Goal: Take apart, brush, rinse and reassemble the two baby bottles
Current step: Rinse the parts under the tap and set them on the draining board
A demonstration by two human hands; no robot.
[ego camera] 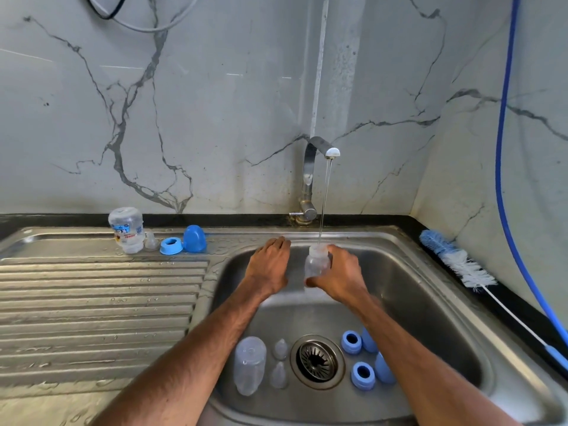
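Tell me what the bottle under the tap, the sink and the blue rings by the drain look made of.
Clear baby bottle in the right hand: probably translucent, slightly frosted plastic; the basin shows dimly through it. Grey metal sink: brushed stainless steel, soft reflections. Two blue screw rings: seemingly opaque matte plastic, evenly coloured.

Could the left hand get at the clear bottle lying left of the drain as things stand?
Probably yes. The left hand rests open on the sink rim, holding nothing, and the clear bottle lies uncovered close beside that forearm.
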